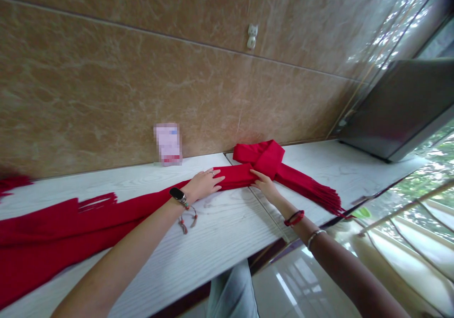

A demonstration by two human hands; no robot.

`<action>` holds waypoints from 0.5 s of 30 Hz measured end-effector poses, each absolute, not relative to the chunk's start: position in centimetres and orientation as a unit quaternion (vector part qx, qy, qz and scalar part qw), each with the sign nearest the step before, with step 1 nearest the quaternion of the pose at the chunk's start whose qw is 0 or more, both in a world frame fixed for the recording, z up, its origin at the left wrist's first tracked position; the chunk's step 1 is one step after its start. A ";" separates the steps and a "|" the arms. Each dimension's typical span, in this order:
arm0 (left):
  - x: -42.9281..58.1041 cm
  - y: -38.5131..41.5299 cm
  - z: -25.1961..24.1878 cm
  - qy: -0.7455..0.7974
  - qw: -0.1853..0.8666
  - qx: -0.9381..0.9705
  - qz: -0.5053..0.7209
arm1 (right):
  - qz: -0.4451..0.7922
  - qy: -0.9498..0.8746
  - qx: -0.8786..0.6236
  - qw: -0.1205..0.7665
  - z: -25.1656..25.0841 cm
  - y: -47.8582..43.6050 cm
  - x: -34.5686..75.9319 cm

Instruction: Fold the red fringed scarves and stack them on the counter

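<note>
A long red scarf point(88, 221) lies along a white wood-grain table point(213, 233). At its right end the scarf is folded over into a loop point(262, 156), and a fringed end point(319, 192) runs toward the table's edge. My left hand point(204, 184) lies flat on the scarf with fingers stretched out, just left of the fold. My right hand point(264, 184) rests on the scarf right below the fold, fingertips pressing the cloth. A black band sits on my left wrist, and a red cord and a metal bangle on my right.
A brown marble-look wall point(142, 81) rises right behind the table. A small pink card point(168, 144) leans against it. A dark grey box point(397, 110) stands at the table's far right. More red fringe point(10, 183) shows at the far left.
</note>
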State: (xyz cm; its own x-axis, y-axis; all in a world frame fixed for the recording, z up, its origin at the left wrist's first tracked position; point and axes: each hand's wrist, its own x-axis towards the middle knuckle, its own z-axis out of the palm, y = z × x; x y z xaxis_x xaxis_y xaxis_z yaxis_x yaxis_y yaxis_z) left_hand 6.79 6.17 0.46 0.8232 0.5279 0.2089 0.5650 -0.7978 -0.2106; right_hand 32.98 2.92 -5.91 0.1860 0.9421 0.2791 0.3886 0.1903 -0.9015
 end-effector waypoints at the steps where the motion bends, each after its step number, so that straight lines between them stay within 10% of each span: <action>1: 6.6 6.1 0.3 -0.285 0.141 -0.945 -0.071 | 0.258 -0.587 -0.580 0.502 -6.1 3.0 33.1; 15: 6.9 7.1 1.8 -0.298 0.085 -0.947 -0.083 | 0.083 -0.689 -0.629 0.350 -5.0 3.3 32.4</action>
State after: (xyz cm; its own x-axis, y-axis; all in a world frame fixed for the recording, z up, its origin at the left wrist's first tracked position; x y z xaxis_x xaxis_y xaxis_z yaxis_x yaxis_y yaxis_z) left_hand 6.87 7.05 1.83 0.8087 0.5500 0.2086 0.5783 -0.8082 -0.1112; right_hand 32.36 3.29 -5.05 0.0371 0.9251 0.3780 0.8096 0.1939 -0.5541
